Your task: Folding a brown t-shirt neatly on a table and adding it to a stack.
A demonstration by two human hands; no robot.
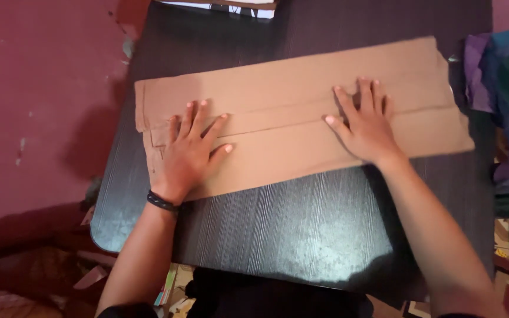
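A light brown garment (284, 88), folded lengthwise into a long strip, lies flat across a dark wooden table (278, 229). My left hand (191, 150) presses flat on its left part with fingers spread; a black band is on that wrist. My right hand (365, 123) lies flat on the right part, fingers spread. Neither hand grips anything.
A pile of purple, blue and green cloth (505, 100) sits at the table's right edge. A maroon wall (36, 100) rises on the left. Scraps and clutter lie on the floor (89, 277) at lower left. A pale object (231, 6) shows at the table's far edge.
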